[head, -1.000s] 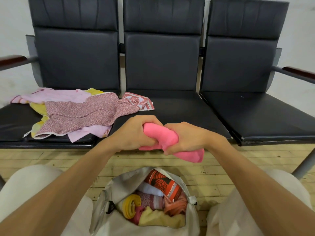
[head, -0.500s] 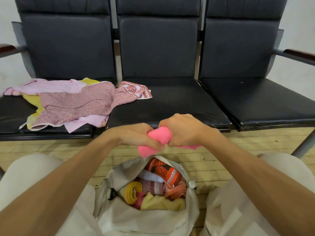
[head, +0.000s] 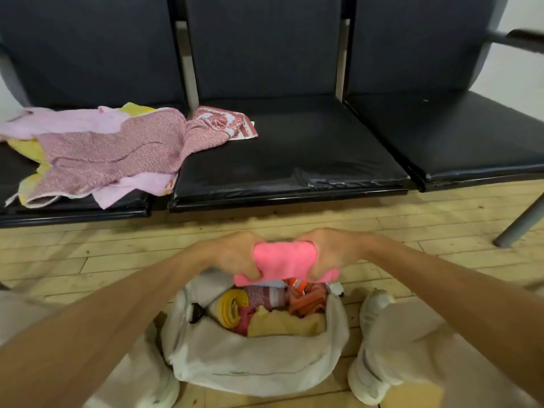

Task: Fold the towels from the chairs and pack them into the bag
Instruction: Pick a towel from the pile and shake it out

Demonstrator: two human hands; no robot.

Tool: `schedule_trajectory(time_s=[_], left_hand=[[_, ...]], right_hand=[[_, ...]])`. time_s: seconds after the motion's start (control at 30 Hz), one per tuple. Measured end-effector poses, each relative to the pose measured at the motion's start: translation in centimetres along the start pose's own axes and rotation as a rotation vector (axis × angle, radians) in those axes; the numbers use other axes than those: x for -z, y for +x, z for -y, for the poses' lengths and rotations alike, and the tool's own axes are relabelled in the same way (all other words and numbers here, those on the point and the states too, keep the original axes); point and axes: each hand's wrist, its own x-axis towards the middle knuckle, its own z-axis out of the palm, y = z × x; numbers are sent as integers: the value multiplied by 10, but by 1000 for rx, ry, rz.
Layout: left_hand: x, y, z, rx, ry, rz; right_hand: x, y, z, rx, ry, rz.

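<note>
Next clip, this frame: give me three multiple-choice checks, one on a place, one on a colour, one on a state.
1. Where does the towel pile lie? A. right-hand seat B. mostly the left-hand seat C. the floor
2. What colour is the towel that the left hand and right hand grip? A. green B. white C. pink
3. How is the bag? A. open, towels inside B. zipped shut C. open, empty
1 B: the pile covers the left-hand seat, one corner reaching the middle seat.
2 C: bright pink cloth shows between both hands.
3 A: rolled towels show in its open mouth.
</note>
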Motion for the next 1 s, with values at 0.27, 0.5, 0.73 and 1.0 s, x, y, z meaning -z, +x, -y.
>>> schedule_trajectory(time_s=[0.27,0.5,0.73,1.0], left_hand=[[-98,70,44,82,175,59],[-159,91,74,99,548,-10],[-170,92,65,164,718,41],[-91,54,25,-22,303,240]], right_hand=[[-77,47,-71,-106,-46,50],[-152,74,-109,-115,-54,92],[-167,80,-114,-84,-501,-8],[-94,50,-65,-117,-319,-20]])
